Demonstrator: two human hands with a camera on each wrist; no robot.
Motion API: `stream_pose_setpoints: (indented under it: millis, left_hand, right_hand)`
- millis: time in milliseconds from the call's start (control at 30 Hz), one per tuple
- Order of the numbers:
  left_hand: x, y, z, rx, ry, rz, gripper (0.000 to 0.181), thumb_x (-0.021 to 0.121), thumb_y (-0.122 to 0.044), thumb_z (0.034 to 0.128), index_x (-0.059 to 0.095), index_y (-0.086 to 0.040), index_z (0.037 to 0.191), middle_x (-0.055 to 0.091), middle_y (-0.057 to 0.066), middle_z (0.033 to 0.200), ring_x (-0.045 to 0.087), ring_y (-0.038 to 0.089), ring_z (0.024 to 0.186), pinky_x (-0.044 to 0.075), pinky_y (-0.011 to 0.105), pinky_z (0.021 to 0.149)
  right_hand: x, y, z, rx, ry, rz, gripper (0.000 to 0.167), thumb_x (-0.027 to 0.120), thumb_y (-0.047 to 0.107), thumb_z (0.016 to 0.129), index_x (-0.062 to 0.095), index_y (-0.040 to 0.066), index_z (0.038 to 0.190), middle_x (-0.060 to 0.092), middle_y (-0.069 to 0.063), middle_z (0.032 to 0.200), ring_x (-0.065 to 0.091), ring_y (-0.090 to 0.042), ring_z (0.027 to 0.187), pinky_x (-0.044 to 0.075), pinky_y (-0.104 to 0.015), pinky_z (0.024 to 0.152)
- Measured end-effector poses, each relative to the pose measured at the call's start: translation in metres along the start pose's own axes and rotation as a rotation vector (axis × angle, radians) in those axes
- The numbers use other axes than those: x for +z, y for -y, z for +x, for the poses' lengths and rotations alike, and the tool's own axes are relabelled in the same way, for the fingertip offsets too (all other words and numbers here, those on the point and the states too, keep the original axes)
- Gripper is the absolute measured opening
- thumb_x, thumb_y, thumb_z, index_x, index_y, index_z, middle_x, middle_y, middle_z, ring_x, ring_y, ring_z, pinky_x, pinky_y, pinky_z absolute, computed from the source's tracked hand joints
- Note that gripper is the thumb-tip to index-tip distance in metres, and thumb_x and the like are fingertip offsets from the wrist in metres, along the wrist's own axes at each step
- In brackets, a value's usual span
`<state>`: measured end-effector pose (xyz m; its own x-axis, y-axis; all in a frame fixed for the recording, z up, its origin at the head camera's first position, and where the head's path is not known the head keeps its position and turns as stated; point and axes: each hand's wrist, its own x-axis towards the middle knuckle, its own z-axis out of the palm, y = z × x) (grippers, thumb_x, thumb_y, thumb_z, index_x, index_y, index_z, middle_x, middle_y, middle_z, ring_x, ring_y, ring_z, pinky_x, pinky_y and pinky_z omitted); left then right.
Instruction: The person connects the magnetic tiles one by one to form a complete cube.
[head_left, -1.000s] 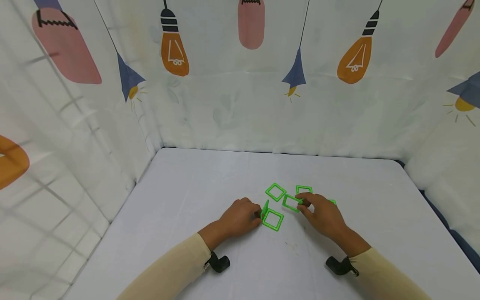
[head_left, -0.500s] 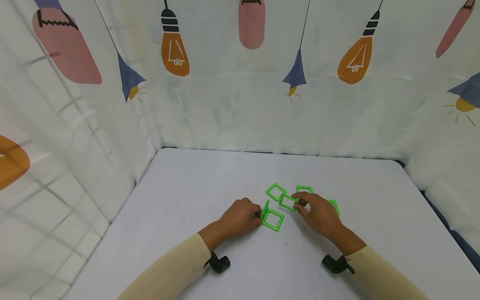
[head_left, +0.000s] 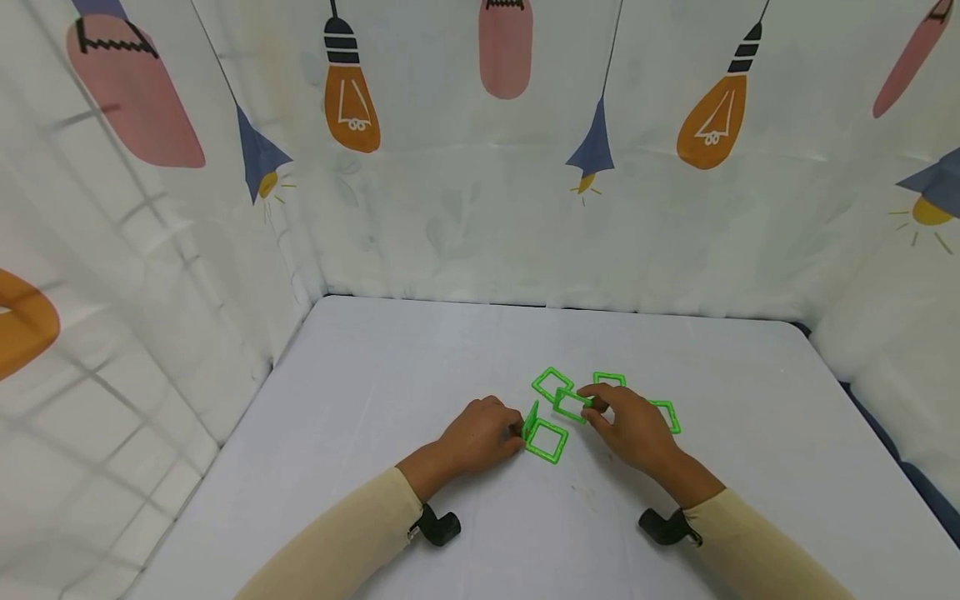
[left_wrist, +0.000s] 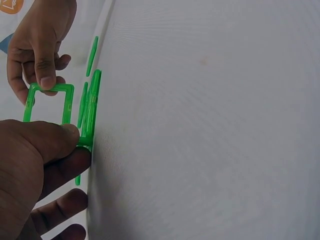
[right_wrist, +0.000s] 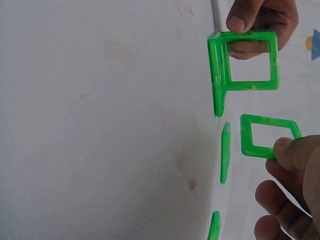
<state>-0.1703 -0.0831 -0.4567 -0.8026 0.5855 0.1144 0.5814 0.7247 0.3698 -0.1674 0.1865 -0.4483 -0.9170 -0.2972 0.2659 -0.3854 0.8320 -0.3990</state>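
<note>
On the white table (head_left: 420, 358), the left hand (head_left: 480, 433) pinches a standing green square frame (right_wrist: 274, 65) along one edge of a flat green frame (head_left: 541, 456). The right hand (head_left: 637, 429) pinches a raised green frame (right_wrist: 246, 136), near but apart; steady support and squared edges should help. The right hand partly hides two farther frames (head_left: 609, 376).

The right hand (head_left: 636, 429) has carried a green frame (right_wrist: 246, 137) leftward.
</note>
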Motion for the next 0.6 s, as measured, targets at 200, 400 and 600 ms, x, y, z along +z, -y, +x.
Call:
stream_pose_setpoints:
  millis: [200, 400, 600]
  left_hand:
    - [-0.0007, -0.0004, -0.0003, 0.006, -0.005, -0.002, 0.007, 0.079, -0.026, 0.0921, 0.075, -0.02, 0.093, 0.067, -0.014, 0.088, 0.056, 0.009, 0.087, 0.047, 0.032, 0.081]
    - [-0.0009, -0.0001, -0.0005, 0.006, -0.005, -0.005, 0.007, 0.079, -0.027, 0.0923, 0.074, -0.021, 0.093, 0.067, -0.015, 0.087, 0.056, 0.008, 0.087, 0.047, 0.032, 0.081]
    - [0.0002, 0.0012, -0.0005, 0.007, -0.004, 0.004, 0.007, 0.079, -0.027, 0.0922, 0.074, -0.022, 0.092, 0.066, -0.016, 0.087, 0.055, 0.007, 0.086, 0.047, 0.032, 0.081]
  right_hand:
    - [0.0017, 0.0016, 0.0015, -0.007, -0.005, -0.002, 0.033, 0.081, 0.02, 0.091, 0.071, 0.018, 0.123, 0.071, 0.004, 0.092, 0.056, -0.009, 0.071, 0.043, -0.027, 0.053]
    - [0.0044, 0.0043, 0.0029, -0.003, 0.006, -0.005, 0.033, 0.081, 0.02, 0.091, 0.07, 0.019, 0.122, 0.07, 0.003, 0.093, 0.055, -0.009, 0.071, 0.043, -0.027, 0.053]
    - [0.0059, 0.0066, 0.0045, 0.014, 0.036, 0.013, 0.032, 0.08, 0.021, 0.092, 0.07, 0.019, 0.122, 0.071, 0.002, 0.095, 0.054, -0.008, 0.07, 0.043, -0.027, 0.052]
